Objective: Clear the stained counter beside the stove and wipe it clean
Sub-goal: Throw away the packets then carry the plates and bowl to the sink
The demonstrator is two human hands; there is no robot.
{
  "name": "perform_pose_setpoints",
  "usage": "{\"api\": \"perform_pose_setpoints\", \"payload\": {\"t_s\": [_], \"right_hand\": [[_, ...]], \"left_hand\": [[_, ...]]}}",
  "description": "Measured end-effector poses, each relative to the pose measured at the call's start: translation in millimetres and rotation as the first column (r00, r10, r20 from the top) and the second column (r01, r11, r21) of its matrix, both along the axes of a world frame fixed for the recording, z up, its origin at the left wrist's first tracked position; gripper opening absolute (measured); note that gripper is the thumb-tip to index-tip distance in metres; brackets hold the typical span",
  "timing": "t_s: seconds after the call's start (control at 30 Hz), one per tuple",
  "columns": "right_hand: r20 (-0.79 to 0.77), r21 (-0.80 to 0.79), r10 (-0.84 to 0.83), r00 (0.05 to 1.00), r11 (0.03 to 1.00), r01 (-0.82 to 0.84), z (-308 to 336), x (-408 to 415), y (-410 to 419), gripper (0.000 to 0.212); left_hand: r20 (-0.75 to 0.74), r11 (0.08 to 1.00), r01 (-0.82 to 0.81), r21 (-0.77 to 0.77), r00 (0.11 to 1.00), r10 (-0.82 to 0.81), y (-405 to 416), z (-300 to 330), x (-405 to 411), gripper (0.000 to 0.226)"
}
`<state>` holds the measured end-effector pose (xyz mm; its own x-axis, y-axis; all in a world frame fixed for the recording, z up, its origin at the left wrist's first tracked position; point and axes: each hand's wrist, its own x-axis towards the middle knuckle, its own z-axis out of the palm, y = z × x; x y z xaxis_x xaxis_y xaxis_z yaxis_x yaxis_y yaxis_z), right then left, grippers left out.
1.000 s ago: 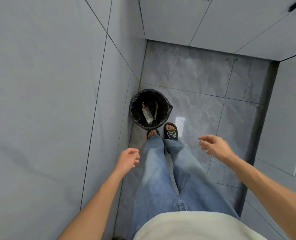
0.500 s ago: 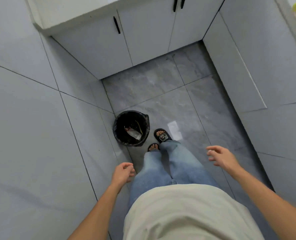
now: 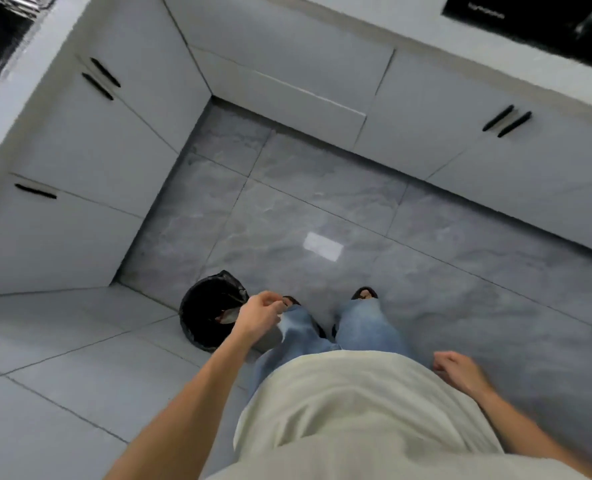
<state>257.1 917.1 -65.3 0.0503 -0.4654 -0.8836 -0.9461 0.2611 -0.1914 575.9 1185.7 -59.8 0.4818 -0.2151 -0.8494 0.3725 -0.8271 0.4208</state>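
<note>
Two hands are hanging loosely curled and holding nothing, the left hand (image 3: 260, 315) hovering over the rim of the black-lined bin (image 3: 206, 308) on the floor (image 3: 322, 216), the right hand (image 3: 459, 370) lying beside the hip, while the bench (image 3: 409, 27) is running along the top above the cabinets (image 3: 287, 74).

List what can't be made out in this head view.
- Trash bin: its contents are mostly hidden by the left hand in front, and blurred.
- Stove: cut off by the top right edge, with the counter beside it; stains not discernible.
- Left foot: almost all behind the left hand and jeans.
- Right hand: fingers loosely curled, blurred.
</note>
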Motion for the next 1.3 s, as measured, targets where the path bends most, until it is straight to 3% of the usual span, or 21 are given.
{"api": "perform_pose_setpoints", "payload": {"t_s": [0.07, 0.17, 0.37, 0.5, 0.67, 0.87, 0.97, 1.3], "right_hand": [[-0.003, 0.037, -0.086, 0.996, 0.996, 0.086, -9.4, -30.1, -0.9, 0.038], [0.006, 0.060, -0.282, 0.959, 0.958, 0.282, -17.8, -63.0, -10.1, 0.018], [0.097, 0.037, -0.505, 0.857, 0.863, 0.504, -15.9, -81.3, -58.2, 0.017], [0.180, -0.009, -0.597, 0.782, 0.794, 0.608, -2.3, -68.5, -113.4, 0.018], [0.278, -0.063, -0.665, 0.693, 0.708, 0.704, 10.2, -58.1, -171.7, 0.020], [0.247, -0.083, -0.700, 0.670, 0.673, 0.735, 7.3, -57.6, -198.5, 0.016], [0.186, -0.063, -0.748, 0.637, 0.638, 0.768, 3.6, -67.3, -193.1, 0.021], [0.029, 0.079, -0.954, 0.298, 0.300, 0.951, 5.4, -113.9, -147.5, 0.022]], "left_hand": [[0.009, 0.997, 0.072, -0.011, 0.997, -0.072, -38.8, 1.9, 4.9, 0.015], [-0.032, 0.979, 0.202, 0.019, 0.979, -0.202, -91.4, 5.0, 4.1, 0.019], [-0.060, 0.908, 0.402, 0.117, 0.916, -0.397, -159.7, -2.3, -3.1, 0.019], [-0.106, 0.881, 0.427, 0.203, 0.904, -0.414, -188.1, -6.3, -5.1, 0.015], [-0.241, 0.835, 0.464, 0.297, 0.882, -0.405, -238.2, -8.2, 11.2, 0.029], [-0.264, 0.788, 0.496, 0.364, 0.867, -0.423, -354.4, -9.1, 36.3, 0.034], [-0.232, 0.702, 0.629, 0.334, 0.777, -0.586, -425.1, -7.9, 32.8, 0.025], [-0.100, 0.475, 0.880, 0.019, 0.474, -0.875, -651.4, -13.6, -65.2, 0.010]]}}
